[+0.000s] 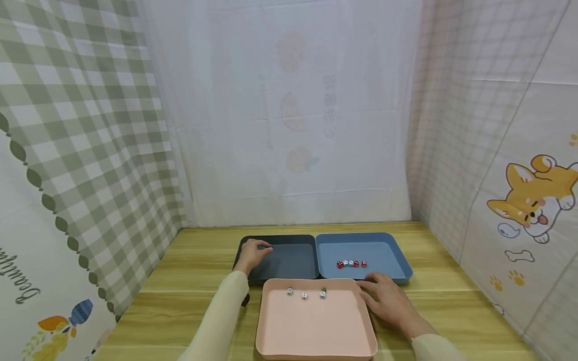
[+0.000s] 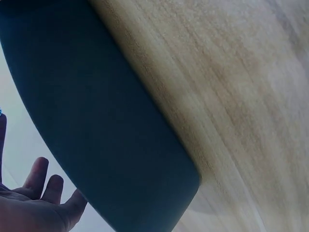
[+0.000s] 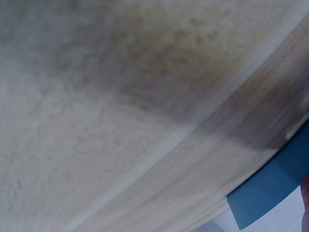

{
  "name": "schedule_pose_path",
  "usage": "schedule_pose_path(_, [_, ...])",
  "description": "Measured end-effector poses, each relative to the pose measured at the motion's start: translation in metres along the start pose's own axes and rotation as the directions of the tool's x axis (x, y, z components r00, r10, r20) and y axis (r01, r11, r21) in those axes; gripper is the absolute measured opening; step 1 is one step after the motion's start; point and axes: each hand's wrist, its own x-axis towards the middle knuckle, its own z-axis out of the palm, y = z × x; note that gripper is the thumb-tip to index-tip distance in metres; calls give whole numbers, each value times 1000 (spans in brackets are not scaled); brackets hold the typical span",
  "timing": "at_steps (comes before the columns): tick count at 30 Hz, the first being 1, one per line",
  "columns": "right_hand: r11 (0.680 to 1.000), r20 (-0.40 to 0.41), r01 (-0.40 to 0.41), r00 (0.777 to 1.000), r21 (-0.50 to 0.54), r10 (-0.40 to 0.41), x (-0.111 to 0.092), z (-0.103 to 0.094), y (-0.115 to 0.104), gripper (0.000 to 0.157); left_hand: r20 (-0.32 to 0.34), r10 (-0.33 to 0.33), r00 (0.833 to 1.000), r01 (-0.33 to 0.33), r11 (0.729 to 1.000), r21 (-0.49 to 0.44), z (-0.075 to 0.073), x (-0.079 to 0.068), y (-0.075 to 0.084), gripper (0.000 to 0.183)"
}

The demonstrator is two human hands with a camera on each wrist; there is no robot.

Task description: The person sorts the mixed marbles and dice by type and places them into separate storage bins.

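My left hand (image 1: pixel 253 254) is over the left side of the dark grey tray (image 1: pixel 311 243), thumb and forefinger brought together. In the left wrist view, a sliver of a small light-blue thing (image 2: pixel 0 111) shows at a fingertip, mostly cut off by the frame edge; the other fingers (image 2: pixel 53 188) spread by the tray wall. At the pink tray's (image 1: pixel 316 326) upper right corner, my right hand (image 1: pixel 388 301) lies with loose fingers at the rim, close to the blue tray (image 1: pixel 384 250). Several small dice (image 1: pixel 304 296), mostly white, sit along the pink tray's far side.
Red and white dice (image 1: pixel 351 263) form a short row in the blue tray. All three trays stand close together on a wood-grain table (image 1: pixel 189 281). A checked cloth (image 1: pixel 113 125) hangs at left, a white curtain (image 1: pixel 253 150) behind, and a printed cloth (image 1: pixel 506 175) at right.
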Motion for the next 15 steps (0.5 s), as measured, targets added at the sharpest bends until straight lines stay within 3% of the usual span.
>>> schedule_pose_path(15, [1000,33,-24,999,7,24,0,-2,-2,27,-6,-41,999,41,999,2,7,0,-1,18])
